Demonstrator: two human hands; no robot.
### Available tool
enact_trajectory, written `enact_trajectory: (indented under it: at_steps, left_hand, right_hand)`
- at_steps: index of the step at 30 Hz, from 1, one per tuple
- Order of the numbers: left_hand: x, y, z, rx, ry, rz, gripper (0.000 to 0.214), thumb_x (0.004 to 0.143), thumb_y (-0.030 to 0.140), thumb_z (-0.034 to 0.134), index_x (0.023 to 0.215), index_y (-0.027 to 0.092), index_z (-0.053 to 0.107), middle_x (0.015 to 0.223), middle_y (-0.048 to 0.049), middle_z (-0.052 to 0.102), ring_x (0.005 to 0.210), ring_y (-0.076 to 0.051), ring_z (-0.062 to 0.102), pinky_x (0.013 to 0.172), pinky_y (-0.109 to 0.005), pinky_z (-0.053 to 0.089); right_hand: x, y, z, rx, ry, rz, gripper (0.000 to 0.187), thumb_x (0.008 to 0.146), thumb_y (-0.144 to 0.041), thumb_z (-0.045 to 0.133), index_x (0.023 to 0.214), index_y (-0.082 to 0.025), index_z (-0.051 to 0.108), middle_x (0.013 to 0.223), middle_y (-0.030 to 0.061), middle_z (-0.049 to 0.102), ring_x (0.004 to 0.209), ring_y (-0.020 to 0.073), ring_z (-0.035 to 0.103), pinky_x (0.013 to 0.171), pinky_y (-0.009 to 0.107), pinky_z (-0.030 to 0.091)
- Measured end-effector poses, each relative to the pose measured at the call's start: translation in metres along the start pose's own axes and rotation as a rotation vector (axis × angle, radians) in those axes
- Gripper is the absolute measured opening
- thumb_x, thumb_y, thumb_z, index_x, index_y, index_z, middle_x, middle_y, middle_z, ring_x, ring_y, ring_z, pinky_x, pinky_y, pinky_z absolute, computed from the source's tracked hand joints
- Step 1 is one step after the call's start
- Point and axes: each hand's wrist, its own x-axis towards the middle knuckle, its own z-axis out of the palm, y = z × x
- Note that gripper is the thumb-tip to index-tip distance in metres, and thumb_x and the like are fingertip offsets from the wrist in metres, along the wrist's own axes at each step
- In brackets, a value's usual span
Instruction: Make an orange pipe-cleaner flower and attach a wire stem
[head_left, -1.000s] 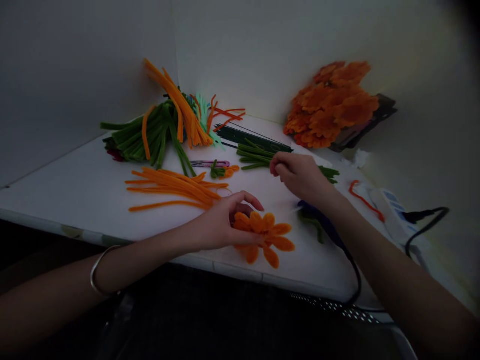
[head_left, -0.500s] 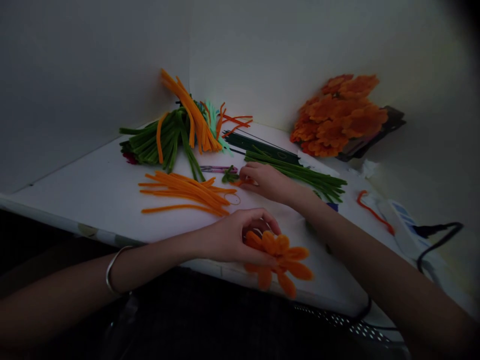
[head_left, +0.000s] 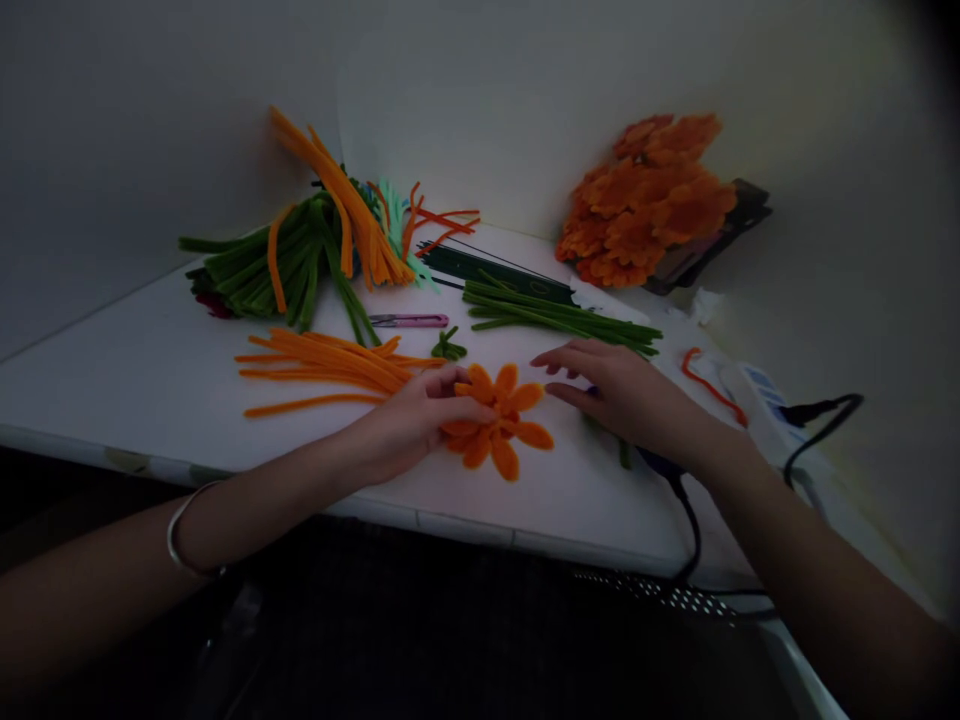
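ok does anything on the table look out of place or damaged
Nothing looks spilled or plainly damaged. Two strays stand out: a lone orange strip lies across the green bundle, and a bent red-orange strip lies by the white power strip, apart from similar strips at the back.

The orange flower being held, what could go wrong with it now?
The left hand's thumb lies over petals on one side of the orange flower, so squeezing hard might bend them. The black cord runs close to the right forearm in this view, so that arm could perhaps catch it.
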Motion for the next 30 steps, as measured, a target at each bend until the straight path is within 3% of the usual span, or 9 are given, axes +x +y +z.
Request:
enact_trajectory:
  at_steps: [4, 8, 11, 16, 21, 27, 30]
  left_hand:
    - [0.003, -0.001, -0.002, -0.047, 0.073, 0.015, 0.020, 0.063, 0.006, 0.073, 0.077, 0.013, 0.061, 0.077, 0.0002, 0.065, 0.073, -0.011, 0.062, 0.071, -0.022, 0.046]
    - [0.003, -0.004, -0.003, -0.036, 0.034, 0.033, 0.016, 0.067, 0.009, 0.073, 0.079, 0.013, 0.064, 0.079, -0.0002, 0.066, 0.073, -0.010, 0.061, 0.071, -0.023, 0.045]
    - [0.003, -0.005, -0.003, -0.021, 0.033, 0.023, 0.015, 0.069, 0.010, 0.073, 0.081, 0.013, 0.065, 0.084, -0.0011, 0.066, 0.079, -0.011, 0.062, 0.076, -0.024, 0.045]
    - [0.004, -0.006, -0.004, -0.007, 0.025, 0.045, 0.016, 0.068, 0.014, 0.075, 0.081, 0.014, 0.065, 0.085, -0.0010, 0.067, 0.084, -0.013, 0.063, 0.080, -0.026, 0.046]
    - [0.004, -0.005, -0.004, -0.032, 0.094, 0.022, 0.005, 0.070, 0.014, 0.068, 0.072, 0.015, 0.064, 0.082, -0.0017, 0.066, 0.083, -0.013, 0.063, 0.079, -0.026, 0.049]
    - [0.003, -0.002, -0.004, -0.062, 0.065, -0.023, 0.007, 0.066, 0.016, 0.058, 0.073, 0.015, 0.060, 0.086, -0.0043, 0.066, 0.093, -0.018, 0.063, 0.081, -0.027, 0.050]
    - [0.003, 0.000, -0.004, -0.062, 0.043, -0.031, 0.011, 0.066, 0.021, 0.055, 0.075, 0.015, 0.058, 0.084, -0.0031, 0.064, 0.090, -0.018, 0.063, 0.081, -0.029, 0.050]
  right_hand:
    - [-0.039, -0.001, -0.005, -0.214, 0.140, 0.387, 0.030, 0.094, -0.040, 0.045, 0.099, -0.018, 0.065, 0.099, 0.0112, 0.066, 0.086, 0.0265, 0.063, 0.073, 0.038, 0.048]
    - [-0.075, -0.001, 0.007, -0.444, 0.052, 0.560, 0.049, 0.093, -0.054, 0.043, 0.106, -0.011, 0.064, 0.102, 0.0182, 0.064, 0.096, 0.0362, 0.060, 0.076, 0.047, 0.048]
    - [-0.088, 0.004, 0.019, -0.390, -0.024, 0.602, 0.049, 0.095, -0.050, 0.036, 0.109, -0.010, 0.062, 0.106, 0.0189, 0.062, 0.096, 0.0364, 0.060, 0.076, 0.048, 0.049]
    - [-0.087, 0.018, 0.027, -0.273, 0.003, 0.618, 0.045, 0.093, -0.044, 0.036, 0.111, -0.010, 0.061, 0.108, 0.0186, 0.060, 0.098, 0.0331, 0.060, 0.082, 0.046, 0.049]
    - [-0.080, 0.019, 0.025, -0.201, 0.007, 0.658, 0.039, 0.091, -0.048, 0.039, 0.088, -0.016, 0.061, 0.093, 0.0167, 0.060, 0.083, 0.0315, 0.060, 0.073, 0.045, 0.048]
    - [-0.079, 0.014, 0.007, -0.031, 0.153, 0.715, 0.032, 0.089, -0.046, 0.045, 0.086, -0.016, 0.056, 0.093, 0.0196, 0.059, 0.077, 0.0278, 0.057, 0.075, 0.044, 0.044]
    - [-0.080, 0.013, -0.004, 0.100, 0.251, 0.787, 0.033, 0.089, -0.045, 0.044, 0.095, -0.015, 0.055, 0.090, 0.0182, 0.062, 0.071, 0.0249, 0.059, 0.067, 0.040, 0.046]
